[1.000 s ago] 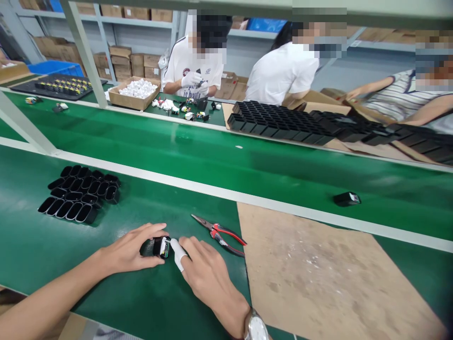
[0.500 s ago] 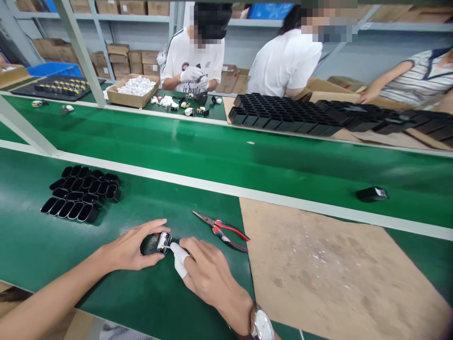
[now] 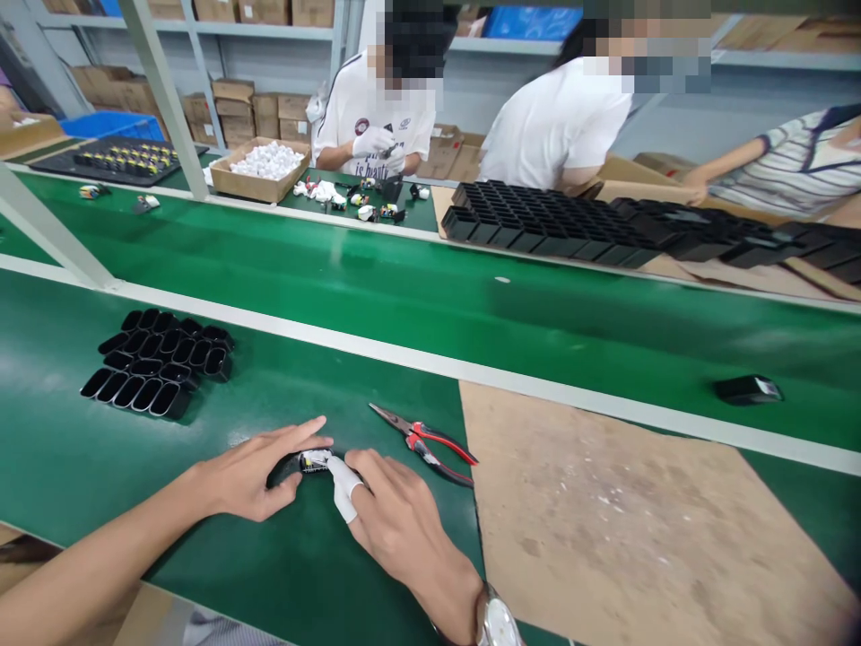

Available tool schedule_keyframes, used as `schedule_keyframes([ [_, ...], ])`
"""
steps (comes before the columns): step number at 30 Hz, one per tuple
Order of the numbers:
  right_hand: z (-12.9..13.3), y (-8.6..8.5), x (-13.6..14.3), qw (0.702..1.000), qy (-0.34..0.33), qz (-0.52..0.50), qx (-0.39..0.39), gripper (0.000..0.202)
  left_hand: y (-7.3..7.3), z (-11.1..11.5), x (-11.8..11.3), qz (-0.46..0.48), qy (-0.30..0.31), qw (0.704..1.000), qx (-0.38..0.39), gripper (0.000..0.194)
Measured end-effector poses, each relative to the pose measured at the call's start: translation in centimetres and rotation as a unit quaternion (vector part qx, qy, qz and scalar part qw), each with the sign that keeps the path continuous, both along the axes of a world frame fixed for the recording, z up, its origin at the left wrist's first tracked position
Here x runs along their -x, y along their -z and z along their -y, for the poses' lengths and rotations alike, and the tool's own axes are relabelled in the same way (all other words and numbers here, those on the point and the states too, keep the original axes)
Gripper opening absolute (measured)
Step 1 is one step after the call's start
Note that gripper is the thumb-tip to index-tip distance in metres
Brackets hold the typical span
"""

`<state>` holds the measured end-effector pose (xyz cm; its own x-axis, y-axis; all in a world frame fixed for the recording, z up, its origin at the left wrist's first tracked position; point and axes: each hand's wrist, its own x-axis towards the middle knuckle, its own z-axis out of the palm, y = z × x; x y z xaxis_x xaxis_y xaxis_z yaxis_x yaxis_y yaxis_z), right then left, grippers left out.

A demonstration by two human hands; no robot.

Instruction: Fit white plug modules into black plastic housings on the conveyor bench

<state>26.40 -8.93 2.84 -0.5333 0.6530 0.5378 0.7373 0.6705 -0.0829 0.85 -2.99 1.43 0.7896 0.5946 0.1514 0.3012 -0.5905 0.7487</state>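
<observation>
Black plastic casing with a rounded-oblong mouth [image 3: 315, 460] sits between the two hands on the dark green bench [image 3: 269, 574], its opening turned towards the viewer; white and yellowish parts show inside, too small to tell apart. Further left on the bench stands a cluster of black oval-mouthed plastic cups [image 3: 158, 363], dark inside, packed side by side. Across the bright green lane [image 3: 377, 283], an open brown cardboard box [image 3: 252, 187] is heaped with small white pieces [image 3: 267, 160].

A pale raised strip [image 3: 289, 330] edges the bench along that lane. Red-and-black long-nosed pliers [image 3: 423, 442] lie just beyond the right hand [image 3: 394, 507], their handle ends by the border of a stained tan cardboard sheet [image 3: 632, 511]. Between cups and left hand [image 3: 256, 474] is a stretch of bare bench, with more in front of the casing.

The left hand is half open, thumb and fingers parted and curved about the casing, one finger at its far side; how firmly it grips cannot be told. The right hand is partly curled, its white-covered fingertip [image 3: 344, 489] at the casing's right end; whether it pinches anything is hidden.
</observation>
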Motion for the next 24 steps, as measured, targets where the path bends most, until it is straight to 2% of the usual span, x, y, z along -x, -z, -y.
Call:
schedule_keyframes([
  [4, 0.00, 0.06, -0.27, 1.000, 0.003, 0.002, 0.010, 0.026, 0.10, 0.15, 0.02, -0.031, -0.027, 0.999, 0.022, 0.085],
  [11, -0.19, 0.44, -0.24, 1.000, 0.013, -0.004, 0.023, 0.020, 0.29, 0.24, -0.04, -0.019, -0.023, 0.999, 0.035, 0.083],
  [24, -0.72, -0.06, 0.61, 1.000, -0.010, 0.024, 0.015, 0.029, 0.42, 0.29, -0.03, -0.043, -0.027, 0.995, 0.080, 0.083],
])
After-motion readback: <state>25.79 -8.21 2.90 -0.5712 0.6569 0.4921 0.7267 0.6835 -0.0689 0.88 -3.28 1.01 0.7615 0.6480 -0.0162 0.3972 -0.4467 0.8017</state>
